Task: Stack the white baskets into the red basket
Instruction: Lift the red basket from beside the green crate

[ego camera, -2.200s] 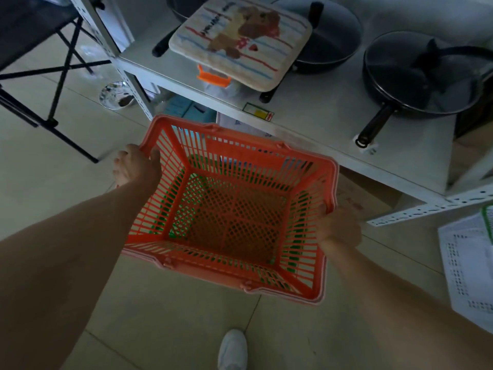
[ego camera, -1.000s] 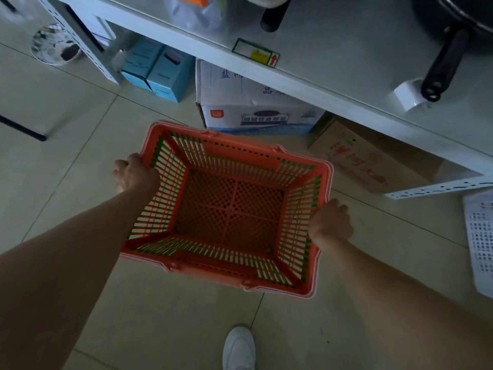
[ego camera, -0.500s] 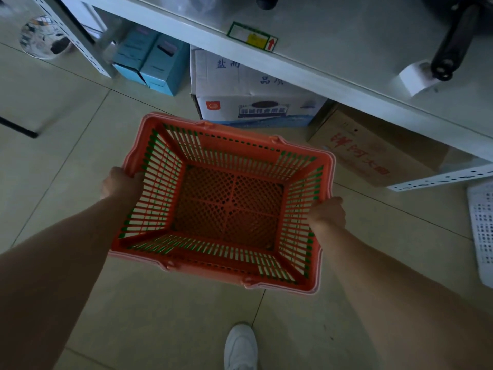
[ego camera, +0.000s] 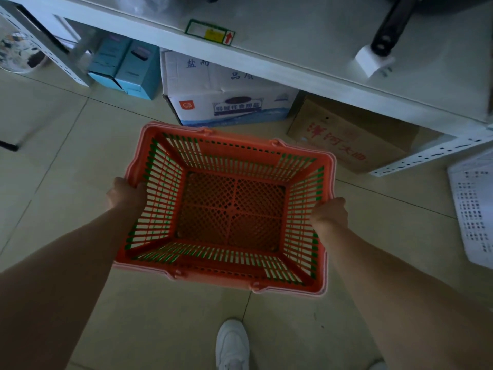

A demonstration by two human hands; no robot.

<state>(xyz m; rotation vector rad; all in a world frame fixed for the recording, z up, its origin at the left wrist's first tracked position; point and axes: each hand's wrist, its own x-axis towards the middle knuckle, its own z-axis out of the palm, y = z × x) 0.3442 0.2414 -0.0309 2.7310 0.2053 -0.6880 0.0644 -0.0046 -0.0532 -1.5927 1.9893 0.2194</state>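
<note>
While both hands grip it, red basket (ego camera: 229, 209) (empty) sits between fingers (ego camera: 121, 192).

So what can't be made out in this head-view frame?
- White basket: cut off by the right edge; how many are stacked is unclear.
- Pan handle: pan cut off by the top edge.
- Left hand, right hand: fingers hidden behind the red basket walls.

The basket (ego camera: 229, 209) sits at the centre of the frame, over the tiled floor (ego camera: 53, 134), with the left hand (ego camera: 125, 194) on its left rim and the right hand (ego camera: 330, 213) on its right rim. Above it in the frame a shelf (ego camera: 293, 49) runs across the top, with three sets of cartons beneath: small boxes (ego camera: 128, 68) at upper left, a large carton (ego camera: 226, 100) at the middle, another carton (ego camera: 346, 140) to the right. A perforated basket (ego camera: 474, 209) lies at the right edge, and a shoe (ego camera: 232, 343) at bottom centre.
</note>
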